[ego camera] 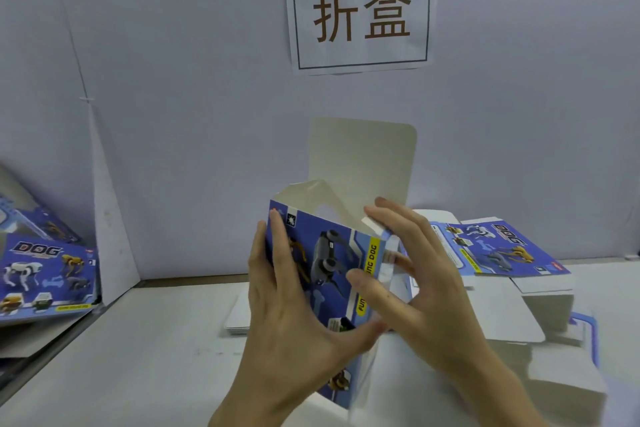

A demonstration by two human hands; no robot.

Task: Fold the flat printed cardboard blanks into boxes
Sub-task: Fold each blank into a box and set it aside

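Cardboard takes shape over the middle of the tabletop: a half-folded dog-print box stands upright, top flap raised. The left hand clasps its left side, fingers pressed together, thumb across the front. The right hand pinches its right edge, fingers spread. Flat blanks lie stacked near the right edge.

box – blue, printed with robot dogs, was held upright, half formed, top open, plain lid flap raised at the back | flat blanks were stacked printed side up at the right | more printed cardboard was leaned at the far left
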